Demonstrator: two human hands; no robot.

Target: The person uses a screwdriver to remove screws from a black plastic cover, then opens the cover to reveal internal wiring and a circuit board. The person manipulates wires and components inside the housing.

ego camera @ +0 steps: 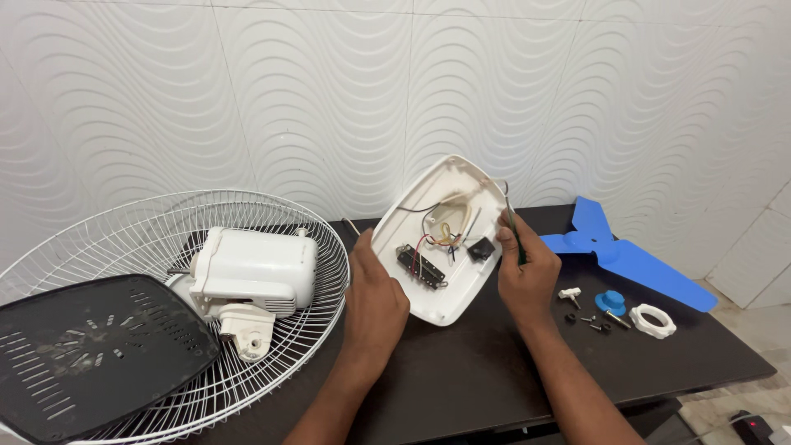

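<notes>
White wavy-patterned wall panels fill the upper half of the frame, and one dark table (461,371) is seen below them. One white wire fan guard (124,239) is spread across the lower left, with one white motor housing (251,272) lying on it and one black perforated panel (82,350) propped at its near edge. One blue three-bladed fan blade (626,255) is laid at the right. One white base cover (441,239), its wired inside turned up, is held tilted at centre: its left edge is gripped by the left hand (375,297), while a thin green-handled tool (515,235) is clenched in the right hand (527,276) at its right edge. One white ring nut (652,321), one blue cap (610,302) and several small screws, too small to count, are gathered at lower right.
</notes>
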